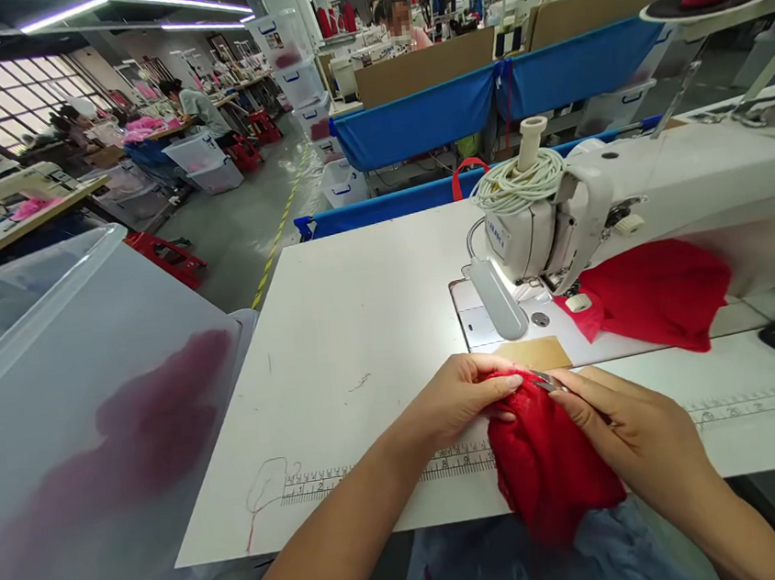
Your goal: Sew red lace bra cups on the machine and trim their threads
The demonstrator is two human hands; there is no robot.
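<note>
A piece of red fabric [550, 457] hangs over the front edge of the white table, its top pinched by my left hand [468, 397]. My right hand [637, 425] is closed around small metal thread snips [546, 381]. The tips of the snips meet the fabric's upper edge, close to my left fingertips. Most of the snips is hidden inside my right hand. Just beyond my hands is the bed of a white sewing machine [527, 238], where another red fabric piece [658, 294] lies to the right of the needle area.
A ruler scale [379, 471] is printed along the front of the white table [337, 332]. At the left stands a large translucent plastic bin [92, 376] with dark red material showing through. A blue cloth trough [412, 130] runs behind the table. Several people work at machines farther back.
</note>
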